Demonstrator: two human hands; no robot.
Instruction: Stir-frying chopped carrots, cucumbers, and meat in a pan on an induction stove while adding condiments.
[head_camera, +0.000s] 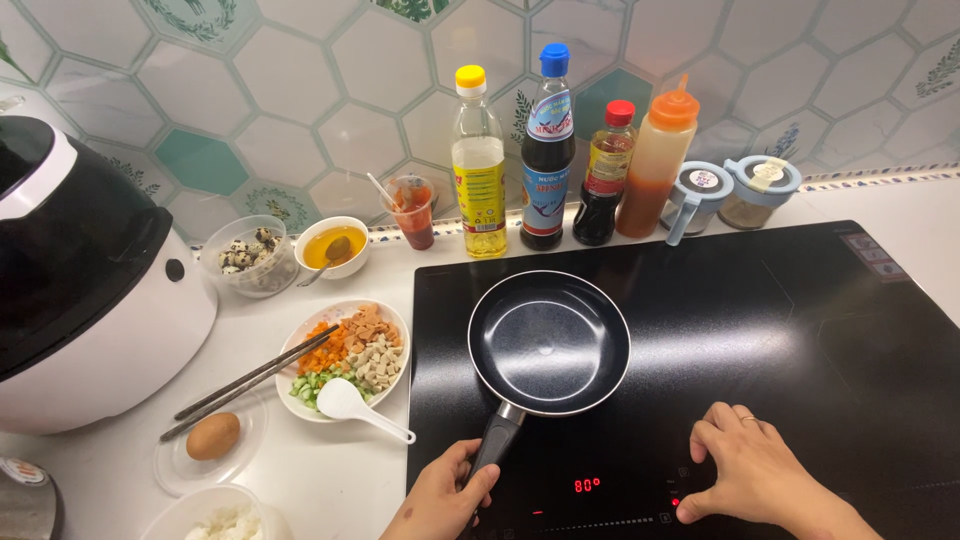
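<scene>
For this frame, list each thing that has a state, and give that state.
Pan: empty, on cooktop.
Cooktop: on, red display lit.
Left hand: grips pan handle.
Right hand: fingertip on touch controls.
Oil bottle: capped, upright.
Orange squeeze bottle: capped.
Egg: whole.
Plate: holds chopped food, spoon, chopsticks.

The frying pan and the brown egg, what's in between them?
In the head view, a plate of chopped food with a white spoon lies between the frying pan and brown egg.
</scene>
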